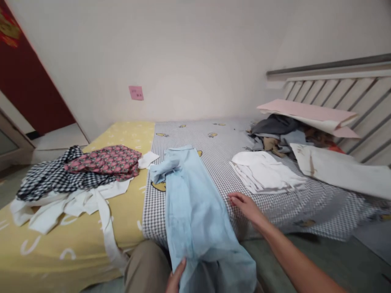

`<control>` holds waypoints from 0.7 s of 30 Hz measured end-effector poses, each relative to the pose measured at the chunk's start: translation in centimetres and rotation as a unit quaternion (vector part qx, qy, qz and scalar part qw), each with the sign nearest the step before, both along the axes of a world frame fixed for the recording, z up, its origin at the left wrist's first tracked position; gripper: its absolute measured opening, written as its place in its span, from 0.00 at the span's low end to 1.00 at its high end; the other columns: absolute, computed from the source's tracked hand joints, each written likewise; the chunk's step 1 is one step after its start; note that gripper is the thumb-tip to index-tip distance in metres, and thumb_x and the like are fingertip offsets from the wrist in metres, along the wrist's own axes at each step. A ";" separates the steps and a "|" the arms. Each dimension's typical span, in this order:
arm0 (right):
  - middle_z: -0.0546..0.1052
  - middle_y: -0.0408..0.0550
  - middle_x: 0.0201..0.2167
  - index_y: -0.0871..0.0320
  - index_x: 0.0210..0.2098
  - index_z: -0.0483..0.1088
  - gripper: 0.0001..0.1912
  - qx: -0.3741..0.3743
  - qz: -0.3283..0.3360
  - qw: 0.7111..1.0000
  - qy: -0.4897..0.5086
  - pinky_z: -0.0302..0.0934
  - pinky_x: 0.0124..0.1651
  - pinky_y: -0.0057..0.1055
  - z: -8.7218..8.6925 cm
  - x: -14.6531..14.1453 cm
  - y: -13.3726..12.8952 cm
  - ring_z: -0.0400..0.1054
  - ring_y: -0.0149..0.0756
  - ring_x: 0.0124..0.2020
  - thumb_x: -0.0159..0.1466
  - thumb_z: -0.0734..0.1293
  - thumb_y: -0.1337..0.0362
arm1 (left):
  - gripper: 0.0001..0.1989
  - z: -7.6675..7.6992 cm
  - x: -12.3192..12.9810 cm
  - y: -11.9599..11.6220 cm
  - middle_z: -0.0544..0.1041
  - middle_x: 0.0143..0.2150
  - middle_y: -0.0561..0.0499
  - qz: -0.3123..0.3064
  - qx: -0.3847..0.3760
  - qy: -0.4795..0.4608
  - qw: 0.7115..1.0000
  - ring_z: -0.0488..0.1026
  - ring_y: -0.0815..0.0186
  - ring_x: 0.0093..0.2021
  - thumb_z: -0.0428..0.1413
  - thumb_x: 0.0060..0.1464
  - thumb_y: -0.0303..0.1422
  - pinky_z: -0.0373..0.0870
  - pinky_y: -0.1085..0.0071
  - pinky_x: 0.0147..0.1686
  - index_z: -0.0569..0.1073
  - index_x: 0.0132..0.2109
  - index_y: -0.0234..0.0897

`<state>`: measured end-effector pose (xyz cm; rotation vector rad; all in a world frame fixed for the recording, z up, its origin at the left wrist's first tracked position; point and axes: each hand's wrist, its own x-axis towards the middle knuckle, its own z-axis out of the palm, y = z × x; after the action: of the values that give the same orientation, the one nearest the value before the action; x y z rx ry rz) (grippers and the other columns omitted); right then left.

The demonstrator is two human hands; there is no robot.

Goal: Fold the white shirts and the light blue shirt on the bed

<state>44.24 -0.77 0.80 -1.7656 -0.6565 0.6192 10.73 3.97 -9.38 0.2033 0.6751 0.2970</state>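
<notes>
Head view, person seated at bed edge. L hand (175,280) low at frame bottom, fingers closed on lower part of blue shirt (195,215), grasping it. R hand (247,209) open, fingers loosely spread, holds nothing, just beside shirt and over grey check sheet (269,211); can't tell if touching. Shirt lies lengthwise on bed, sleeve bunched near top, lower part hangs off edge over person's khaki trousers (146,268).

L of shirt, on yellow sheet (122,134): pink floral cloth (104,160) on top of black/white check garment (49,179), white garment w/ long strap (70,203) below them. R of shirt: folded white cloth (262,171), dark clothes pile (275,130) by slatted headboard (345,106), pink sheet (305,114) over pile, stained off-white cloth (339,171) nearby. Pink note (136,92) on wall, red door (27,77) far L.
</notes>
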 end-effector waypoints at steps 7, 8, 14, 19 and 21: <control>0.77 0.44 0.30 0.56 0.34 0.76 0.20 -0.112 0.045 0.971 0.207 0.54 0.26 0.26 -3.6 -4.2 -6.8 0.66 0.33 0.27 0.49 0.78 0.50 | 0.38 3.0 0.5 -1.6 0.83 0.49 0.37 -0.026 -0.051 0.054 0.997 0.78 0.45 0.52 0.61 0.54 0.44 0.69 0.50 0.58 0.64 0.66 0.31; 0.77 0.43 0.28 0.57 0.33 0.75 0.21 -0.102 0.055 0.969 0.220 0.54 0.27 0.26 -3.9 -4.9 -7.2 0.66 0.32 0.27 0.47 0.79 0.50 | 0.37 3.4 0.5 -1.9 0.83 0.48 0.38 -0.014 -0.048 0.058 0.997 0.79 0.46 0.51 0.61 0.55 0.43 0.70 0.51 0.57 0.63 0.67 0.30; 0.70 0.36 0.26 0.53 0.33 0.68 0.25 -0.022 0.041 0.964 0.264 0.53 0.30 0.25 -4.5 -7.7 -9.8 0.62 0.31 0.28 0.49 0.75 0.42 | 0.36 4.3 0.6 -2.6 0.83 0.47 0.38 0.022 -0.031 0.065 0.997 0.79 0.48 0.50 0.60 0.56 0.40 0.70 0.52 0.58 0.61 0.67 0.30; 0.67 0.36 0.24 0.54 0.31 0.66 0.26 0.000 0.055 0.951 0.305 0.50 0.30 0.26 -4.2 -8.4 -12.2 0.59 0.29 0.25 0.51 0.74 0.40 | 0.36 4.3 0.8 -2.5 0.83 0.47 0.39 0.019 -0.018 0.077 0.997 0.80 0.48 0.50 0.60 0.56 0.39 0.70 0.52 0.58 0.62 0.67 0.30; 0.68 0.36 0.25 0.53 0.33 0.67 0.24 0.009 0.057 0.953 0.298 0.52 0.32 0.26 -4.0 -8.6 -12.8 0.61 0.30 0.27 0.51 0.75 0.42 | 0.36 4.4 0.9 -2.6 0.83 0.47 0.39 0.016 -0.017 0.082 0.996 0.80 0.47 0.49 0.60 0.56 0.39 0.70 0.52 0.58 0.62 0.67 0.31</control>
<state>35.68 -13.56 -3.18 -1.4197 -0.3378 1.1597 11.61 1.39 -5.01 0.1862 0.8448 0.3008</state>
